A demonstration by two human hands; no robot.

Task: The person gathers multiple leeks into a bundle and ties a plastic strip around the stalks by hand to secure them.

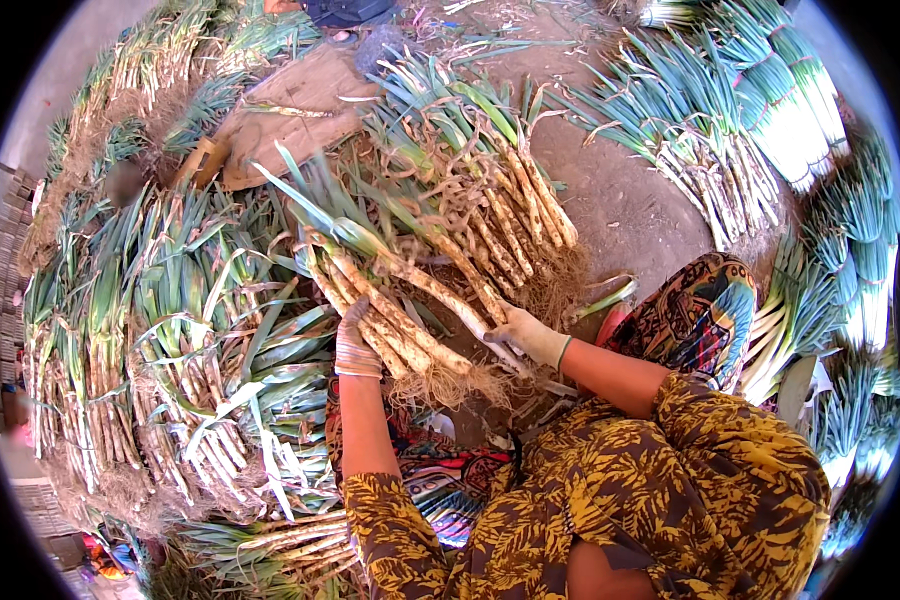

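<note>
Heaps of unwashed green onions (150,330) ringing bare dirt ground (620,200), cleaned bundles (770,110) stacked far right, a muddy bunch (410,300) (roots toward the worker) at centre, gloved left hand (355,340) and right hand (525,335) both clasping its stalks

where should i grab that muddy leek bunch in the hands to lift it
Grip the leek bunch around its pale stalks just above the roots, from the near side, as the left hand and right hand do: stalks there are firm and tightly packed; the leafy tops splay loose.
</note>
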